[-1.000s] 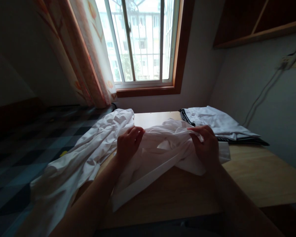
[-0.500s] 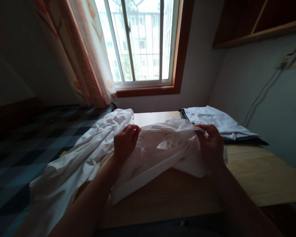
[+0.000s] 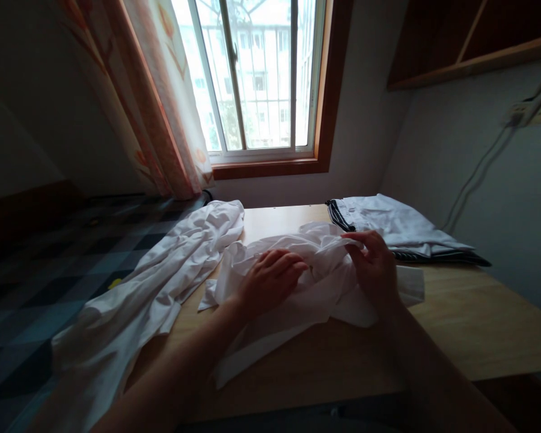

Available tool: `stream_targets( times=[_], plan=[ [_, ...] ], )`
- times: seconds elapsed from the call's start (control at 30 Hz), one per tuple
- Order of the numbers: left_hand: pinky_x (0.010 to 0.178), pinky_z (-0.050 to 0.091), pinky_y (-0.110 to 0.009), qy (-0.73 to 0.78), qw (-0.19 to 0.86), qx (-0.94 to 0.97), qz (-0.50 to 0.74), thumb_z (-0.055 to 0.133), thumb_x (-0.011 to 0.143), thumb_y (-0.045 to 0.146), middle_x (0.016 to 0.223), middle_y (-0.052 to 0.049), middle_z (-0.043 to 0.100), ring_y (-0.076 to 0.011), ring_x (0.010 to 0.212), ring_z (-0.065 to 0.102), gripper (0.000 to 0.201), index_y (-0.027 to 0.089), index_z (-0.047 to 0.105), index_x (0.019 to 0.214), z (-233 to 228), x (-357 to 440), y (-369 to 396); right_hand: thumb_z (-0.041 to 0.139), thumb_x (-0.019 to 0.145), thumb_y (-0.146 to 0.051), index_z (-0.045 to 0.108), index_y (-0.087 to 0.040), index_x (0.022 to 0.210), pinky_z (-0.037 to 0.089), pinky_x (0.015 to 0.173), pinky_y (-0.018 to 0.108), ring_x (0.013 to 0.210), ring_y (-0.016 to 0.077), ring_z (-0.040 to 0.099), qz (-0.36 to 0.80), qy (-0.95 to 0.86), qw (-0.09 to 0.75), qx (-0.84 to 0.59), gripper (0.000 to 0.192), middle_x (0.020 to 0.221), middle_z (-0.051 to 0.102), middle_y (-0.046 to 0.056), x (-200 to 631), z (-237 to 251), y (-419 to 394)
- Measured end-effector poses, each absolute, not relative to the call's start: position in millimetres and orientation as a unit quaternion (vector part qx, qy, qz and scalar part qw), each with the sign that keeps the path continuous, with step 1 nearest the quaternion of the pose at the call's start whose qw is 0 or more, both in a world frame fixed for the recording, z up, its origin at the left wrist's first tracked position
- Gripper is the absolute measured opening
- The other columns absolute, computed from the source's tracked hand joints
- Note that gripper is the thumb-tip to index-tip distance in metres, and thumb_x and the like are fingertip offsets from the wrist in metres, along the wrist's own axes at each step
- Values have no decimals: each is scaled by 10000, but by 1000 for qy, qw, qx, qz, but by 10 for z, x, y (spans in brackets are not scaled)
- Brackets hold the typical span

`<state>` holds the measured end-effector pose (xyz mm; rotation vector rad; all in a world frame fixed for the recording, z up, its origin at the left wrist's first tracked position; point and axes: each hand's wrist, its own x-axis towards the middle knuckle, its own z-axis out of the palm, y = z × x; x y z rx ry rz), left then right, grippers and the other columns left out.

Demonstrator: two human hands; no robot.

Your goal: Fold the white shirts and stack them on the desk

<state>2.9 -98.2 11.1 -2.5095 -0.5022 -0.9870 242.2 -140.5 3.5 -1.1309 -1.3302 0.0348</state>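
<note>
resting flat on a crumpled white garment [image 3: 297, 282] in the middle of the frame, the left hand [image 3: 270, 279] has its fingers spread loosely and pressed down onto the cloth, palm down, not gripping anything as far as i can see. the right hand [image 3: 374, 264], just right of centre, is pinching a fold of the same garment between thumb and fingertips, lifted a bit off the surface. the garment itself lies bunched up on the wooden bench [image 3: 455, 325], with a long strip of it trailing toward the lower centre of the frame and a cuff-like end poking out to the right, just beside the right wrist.

to the left there's a second, bigger white cloth [image 3: 162, 276], all wrinkled, draped from the bench's back left corner down over its left edge toward the lower left of the frame. it looks close to the garment but i can't tell if they touch. in the upper right part of the bench sits a folded stack of clothes [image 3: 397, 228], pale on top with dark striped trim at the edge, apart from both hands. behind it all, upper centre, is a window [image 3: 256, 78] with a patterned curtain [image 3: 162, 96] hanging on its left. a checked floor [image 3: 36, 276] fills the left side, pretty dark.
</note>
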Motion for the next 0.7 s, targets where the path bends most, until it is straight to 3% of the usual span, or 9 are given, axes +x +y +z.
stream_targets(
  times=[0.1, 0.23, 0.53, 0.7],
  plan=[
    [955, 469, -347, -217, 99, -913, -331, 537, 891, 130, 1146, -68, 697, -213, 1095, 606, 219, 200, 616, 1083, -14, 191, -936, 605, 868, -284, 724, -235, 958, 434, 600, 289, 743, 175, 541, 26, -596, 634, -492, 158, 884, 602, 23, 2401, 17, -1401],
    [968, 462, -400, -266, 43, -907, -324, 536, 900, 141, 1117, -71, 712, -231, 1046, 629, 210, 194, 610, 1089, -128, 243, -811, 597, 848, -237, 732, -240, 949, 435, 608, 301, 690, 166, 509, 35, -616, 620, -485, 168, 852, 585, 17, 2371, 7, -1404],
    [974, 385, -405, -304, 48, -910, -279, 634, 903, 250, 1087, -37, 695, -223, 1017, 600, 118, 259, 701, 999, -85, 216, -823, 602, 820, -200, 744, -272, 937, 478, 735, 332, 880, 202, 586, 104, -642, 644, -403, 197, 905, 621, 24, 2324, 11, -1427],
    [947, 382, -403, -316, 69, -903, -285, 623, 922, 310, 1001, -43, 694, -228, 993, 588, 134, 255, 718, 999, -116, 201, -818, 643, 779, -219, 758, -265, 883, 464, 704, 314, 824, 185, 574, 157, -597, 671, -411, 162, 870, 623, 10, 2331, 8, -1418]
  ],
)
